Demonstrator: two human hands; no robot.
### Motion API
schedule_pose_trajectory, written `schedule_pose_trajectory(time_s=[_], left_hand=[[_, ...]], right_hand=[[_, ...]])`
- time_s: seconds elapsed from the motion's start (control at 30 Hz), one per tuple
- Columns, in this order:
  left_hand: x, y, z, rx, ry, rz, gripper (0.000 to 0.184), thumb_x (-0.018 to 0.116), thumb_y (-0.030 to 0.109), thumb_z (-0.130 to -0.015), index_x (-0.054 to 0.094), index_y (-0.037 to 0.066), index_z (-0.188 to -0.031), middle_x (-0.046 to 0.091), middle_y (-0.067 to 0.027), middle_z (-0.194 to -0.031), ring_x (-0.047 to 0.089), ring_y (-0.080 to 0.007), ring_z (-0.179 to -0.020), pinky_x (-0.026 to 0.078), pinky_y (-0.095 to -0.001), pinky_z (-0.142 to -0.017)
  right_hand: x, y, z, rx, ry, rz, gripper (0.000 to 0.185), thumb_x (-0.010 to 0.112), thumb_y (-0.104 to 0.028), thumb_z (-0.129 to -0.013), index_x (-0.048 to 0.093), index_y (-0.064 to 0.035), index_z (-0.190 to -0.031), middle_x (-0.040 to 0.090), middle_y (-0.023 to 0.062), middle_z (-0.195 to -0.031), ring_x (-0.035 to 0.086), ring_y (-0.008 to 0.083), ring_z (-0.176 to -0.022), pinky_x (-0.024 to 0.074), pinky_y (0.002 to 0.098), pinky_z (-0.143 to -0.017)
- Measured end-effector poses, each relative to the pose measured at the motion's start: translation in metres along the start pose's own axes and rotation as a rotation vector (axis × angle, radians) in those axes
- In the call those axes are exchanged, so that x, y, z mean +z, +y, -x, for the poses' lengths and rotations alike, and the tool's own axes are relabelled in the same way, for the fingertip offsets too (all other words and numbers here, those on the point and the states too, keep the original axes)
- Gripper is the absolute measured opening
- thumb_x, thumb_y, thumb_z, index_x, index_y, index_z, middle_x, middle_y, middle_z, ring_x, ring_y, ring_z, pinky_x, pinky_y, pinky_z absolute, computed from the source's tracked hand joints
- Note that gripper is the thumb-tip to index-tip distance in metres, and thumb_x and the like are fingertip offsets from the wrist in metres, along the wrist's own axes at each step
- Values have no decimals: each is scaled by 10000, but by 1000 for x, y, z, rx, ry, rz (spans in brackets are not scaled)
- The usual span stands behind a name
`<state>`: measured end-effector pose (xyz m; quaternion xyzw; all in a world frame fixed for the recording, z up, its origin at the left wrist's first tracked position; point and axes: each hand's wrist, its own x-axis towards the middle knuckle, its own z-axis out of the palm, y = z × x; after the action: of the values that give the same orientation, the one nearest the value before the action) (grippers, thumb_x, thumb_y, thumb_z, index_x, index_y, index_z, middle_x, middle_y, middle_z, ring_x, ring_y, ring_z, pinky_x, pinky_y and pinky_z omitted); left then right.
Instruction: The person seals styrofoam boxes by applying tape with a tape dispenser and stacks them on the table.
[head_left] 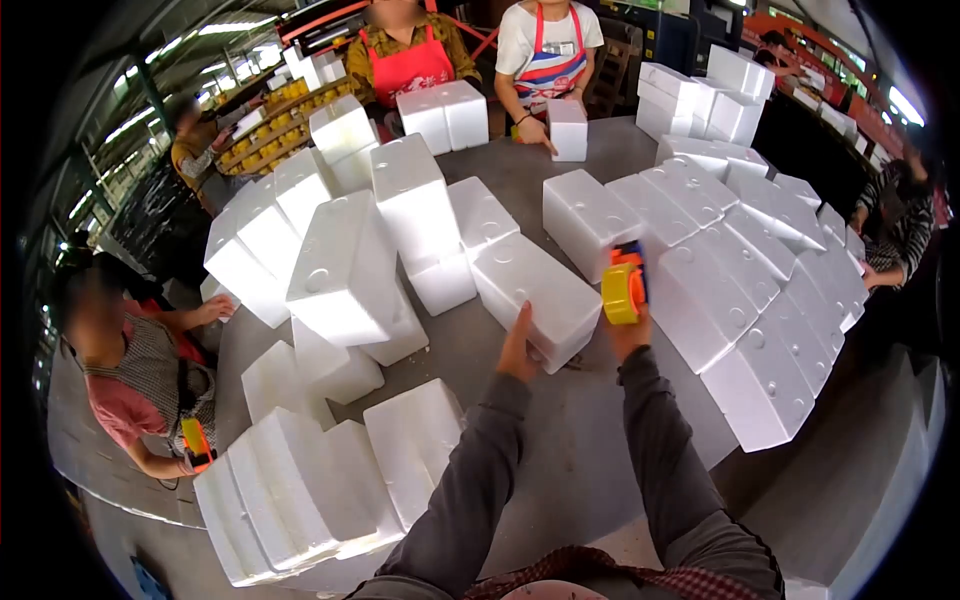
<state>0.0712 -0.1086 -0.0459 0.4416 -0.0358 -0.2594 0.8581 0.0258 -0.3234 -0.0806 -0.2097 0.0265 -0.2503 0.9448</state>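
A closed white foam box [535, 290] lies in front of me on the metal table. My left hand [517, 345] is closed against the near long side of this box, some of its fingers hidden. Just right of the box, my right hand [632, 335] grips an orange and blue tape dispenser with a roll of yellow tape [622, 293]. The dispenser's front end overlaps another foam box [590, 220] in the view, and I cannot tell whether they touch.
Foam boxes stand packed in rows [740, 270] at the right. More are stacked at the left [340, 260] and near left [300, 490] of the metal table [570, 430]. Co-workers are around the table; a person at the left [150, 370] holds another tape dispenser [196, 440].
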Motion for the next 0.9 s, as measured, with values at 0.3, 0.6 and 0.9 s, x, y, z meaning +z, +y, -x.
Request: schedule_pose_trajectory(time_s=[0.3,0.6,0.9], left_hand=[[77,-59,179,-294,173,17,440,530,441,-860,457,127,-1160,541,6,-861,522,-100,-751,420,-283,-611],[98,12,276,-939,-238,-20,408,443,540,-882,487,135,-862,499,23,-785,502,-118,-770,403,-272,-734],[134,11,223,-114,-481,-147,292,476,368,-911,540,97,-997,569,0,-933,503,-102,-784,388,-248,-721]], right_hand=[[-42,-85,179,268,221,89,467,396,-405,-832,516,-93,-1159,588,75,-1033,560,242,-878,456,382,-772],[24,-210,326,-85,137,961,528,568,-146,-763,436,13,-1248,499,126,-1226,505,249,-1114,358,360,-993],[152,-173,339,-463,-341,1945,654,657,16,-529,528,-110,-1157,536,220,-1009,558,384,-906,472,395,-780]])
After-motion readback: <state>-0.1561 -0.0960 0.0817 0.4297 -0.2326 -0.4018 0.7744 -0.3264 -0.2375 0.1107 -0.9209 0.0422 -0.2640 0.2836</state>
